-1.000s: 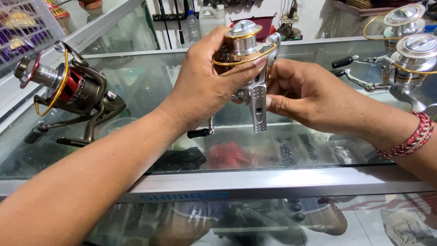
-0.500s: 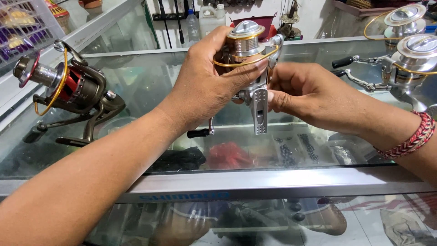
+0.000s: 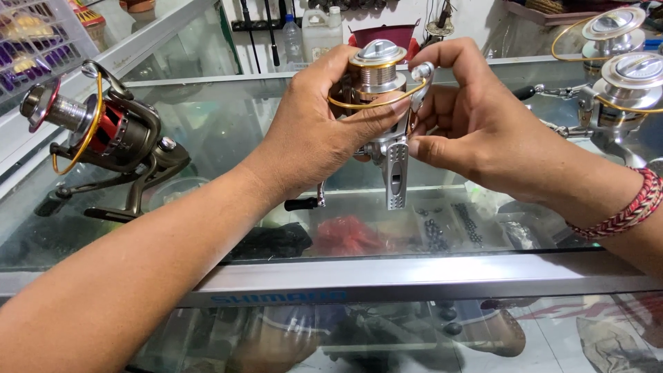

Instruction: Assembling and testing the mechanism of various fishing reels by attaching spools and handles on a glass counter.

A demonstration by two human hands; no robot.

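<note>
Head view: the left hand [image 3: 311, 131] wraps the silver-and-gold spinning reel [image 3: 380, 97], held upright above the glass display counter [image 3: 207, 138]. The right hand [image 3: 476, 124] has shifted from the reel foot to pinch the gold bail wire [image 3: 387, 103], so the bail now gets handled.

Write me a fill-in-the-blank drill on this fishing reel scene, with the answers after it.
1. Both hands hold a silver and ____ spinning reel above the glass counter.
2. The left hand wraps the reel's body; the right hand pinches its thin wire ____ near the top.
3. A red and dark reel lies on the counter to the person's ____.
4. The right wrist wears a red braided ____.

Answers: gold; bail; left; bracelet
</note>
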